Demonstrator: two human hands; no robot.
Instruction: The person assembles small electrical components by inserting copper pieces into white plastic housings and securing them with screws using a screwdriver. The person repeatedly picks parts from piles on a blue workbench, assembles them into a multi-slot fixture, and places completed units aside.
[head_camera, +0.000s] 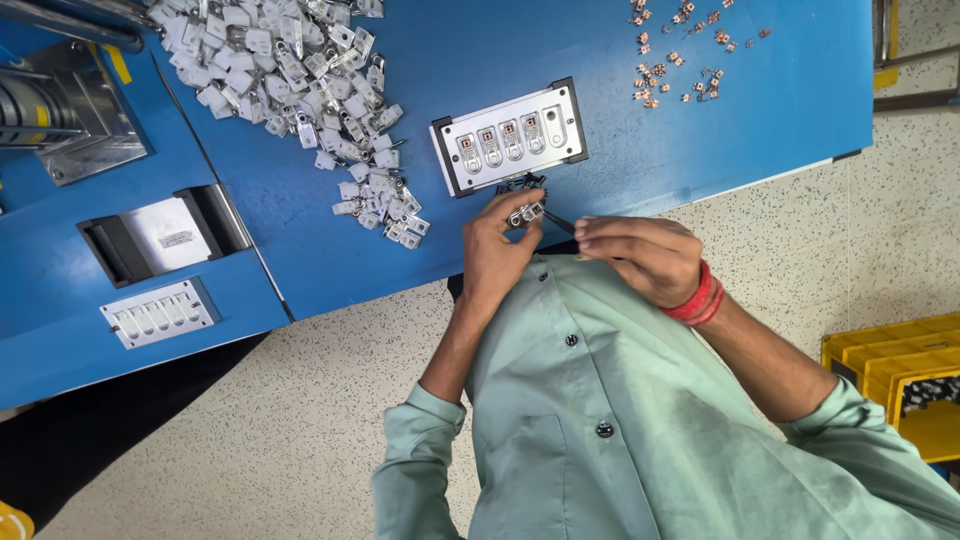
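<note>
Left hand (497, 245) pinches a small white-and-metal switch part (526, 213) between curled fingertips at the near edge of the blue table (700, 150), held up close so the right hand (640, 257), closed around a thin dark tool (560, 224), can work its tip against it. Just beyond sits a white rectangular jig plate (508, 137) with a row of slots, within easy reach. Farther left lies a heap of similar white parts (300, 70); far right, scattered small copper pieces (680, 50).

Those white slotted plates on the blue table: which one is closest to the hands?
The plate with dark end caps, just above the left hand. The plain plate lies far off at the table's left edge.
</note>
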